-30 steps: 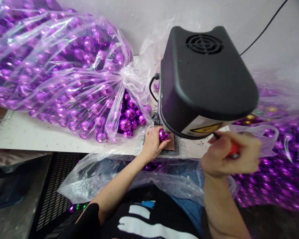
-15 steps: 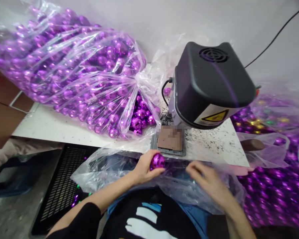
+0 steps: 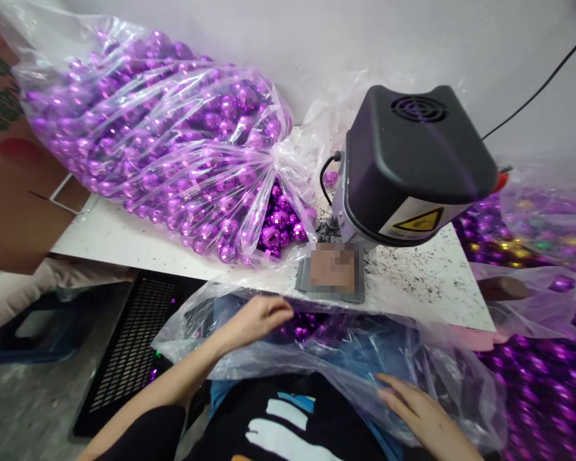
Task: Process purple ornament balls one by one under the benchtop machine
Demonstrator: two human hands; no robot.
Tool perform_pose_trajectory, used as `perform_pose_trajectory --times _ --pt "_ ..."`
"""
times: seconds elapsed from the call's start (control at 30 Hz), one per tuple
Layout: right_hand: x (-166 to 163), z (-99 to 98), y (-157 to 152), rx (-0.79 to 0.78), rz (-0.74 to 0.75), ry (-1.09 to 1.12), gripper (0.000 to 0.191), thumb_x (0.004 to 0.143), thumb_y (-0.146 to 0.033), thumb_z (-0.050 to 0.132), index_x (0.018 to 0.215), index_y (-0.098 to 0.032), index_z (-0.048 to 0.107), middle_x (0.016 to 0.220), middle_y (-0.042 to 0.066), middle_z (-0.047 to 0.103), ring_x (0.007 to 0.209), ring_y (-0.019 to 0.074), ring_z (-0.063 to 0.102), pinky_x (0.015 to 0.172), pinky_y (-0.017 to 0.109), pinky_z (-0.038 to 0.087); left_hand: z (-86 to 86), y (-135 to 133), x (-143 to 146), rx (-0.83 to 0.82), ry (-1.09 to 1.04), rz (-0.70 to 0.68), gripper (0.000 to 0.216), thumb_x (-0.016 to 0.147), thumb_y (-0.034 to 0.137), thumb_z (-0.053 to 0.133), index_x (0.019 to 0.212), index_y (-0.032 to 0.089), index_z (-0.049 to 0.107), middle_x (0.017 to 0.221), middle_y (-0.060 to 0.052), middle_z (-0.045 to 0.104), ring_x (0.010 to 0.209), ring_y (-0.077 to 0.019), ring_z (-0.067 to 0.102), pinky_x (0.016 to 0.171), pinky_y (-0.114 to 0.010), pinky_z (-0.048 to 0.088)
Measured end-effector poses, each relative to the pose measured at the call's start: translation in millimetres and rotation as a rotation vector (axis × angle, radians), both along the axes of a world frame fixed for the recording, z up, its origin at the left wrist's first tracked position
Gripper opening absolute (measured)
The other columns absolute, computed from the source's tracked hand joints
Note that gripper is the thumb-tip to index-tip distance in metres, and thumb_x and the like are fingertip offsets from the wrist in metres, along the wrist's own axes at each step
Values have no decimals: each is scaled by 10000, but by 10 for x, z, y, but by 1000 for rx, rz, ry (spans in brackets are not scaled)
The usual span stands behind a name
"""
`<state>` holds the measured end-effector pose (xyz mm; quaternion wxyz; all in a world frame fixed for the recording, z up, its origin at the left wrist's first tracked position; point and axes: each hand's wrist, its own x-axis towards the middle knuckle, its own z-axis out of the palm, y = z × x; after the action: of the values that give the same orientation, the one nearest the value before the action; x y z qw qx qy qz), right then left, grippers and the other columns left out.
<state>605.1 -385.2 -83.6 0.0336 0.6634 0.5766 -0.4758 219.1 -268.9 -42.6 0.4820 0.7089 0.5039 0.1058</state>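
My left hand (image 3: 262,317) hovers over the open clear plastic bag (image 3: 365,365) spread across my lap. Its fingers are loosely bent and apart, with no ball visible in them. Just beside and below its fingertips, several shiny purple mirror-faceted balls (image 3: 303,328) lie in the bag. Toward the lower right, my right hand (image 3: 413,406) is open, fingers stretched out against the clear plastic. Both hands are nearer to me than the table edge.
A large clear bag (image 3: 173,147) of purple balls fills the table's left side. A black machine head (image 3: 417,160) with a warning label overhangs a small grey plate (image 3: 302,282), partly pixelated. More purple balls (image 3: 547,390) lie at right. A black crate (image 3: 125,352) stands lower left.
My left hand has let go of the purple ball and drawn left; balls now show in the lap bag. My right hand has moved down and opened. The camera view has shifted slightly left.
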Motion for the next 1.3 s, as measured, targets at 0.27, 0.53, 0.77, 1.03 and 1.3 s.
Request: perform_pose_trajectory --times 0.27,0.53,0.77,1.03,1.3 --pt "-491 96 261 129 159 11 627 909 -661 420 1326 -259 661 1318 99 684 1256 300 630 1112 466 475 207 1166 8 769 484 385 454 850 260 748 1273 183 601 1210 -145 674 1046 -310 672 831 -387 530" --pt "-841 485 549 293 22 253 500 947 -577 478 1269 -248 673 1205 102 722 1131 238 682 1034 431 534 541 789 187 473 -262 419 514 829 466 775 1239 197 623 1095 -81 681 919 -199 668 776 -316 552" --pt "-1542 689 1087 772 -228 594 510 881 -405 665 1373 -301 583 1403 90 569 1251 193 591 1093 389 508 360 213 649 -284 -777 414 572 770 459 825 1235 179 643 992 -45 719 723 -122 648 633 -234 536" --pt "-1551 251 1146 373 -568 978 674 731 -426 807 1329 -251 551 1403 91 604 1230 212 622 1110 384 493 32 110 533 -590 -1047 575 475 820 419 797 1196 145 700 954 -102 758 835 -206 748 816 -355 619" --pt "-1531 124 1088 370 -614 1019 640 683 -390 844 1249 -278 566 1314 56 642 1243 207 606 1127 387 479 -107 92 644 -586 -1038 563 482 780 321 838 1215 160 709 1126 -104 741 803 -163 731 789 -311 614"
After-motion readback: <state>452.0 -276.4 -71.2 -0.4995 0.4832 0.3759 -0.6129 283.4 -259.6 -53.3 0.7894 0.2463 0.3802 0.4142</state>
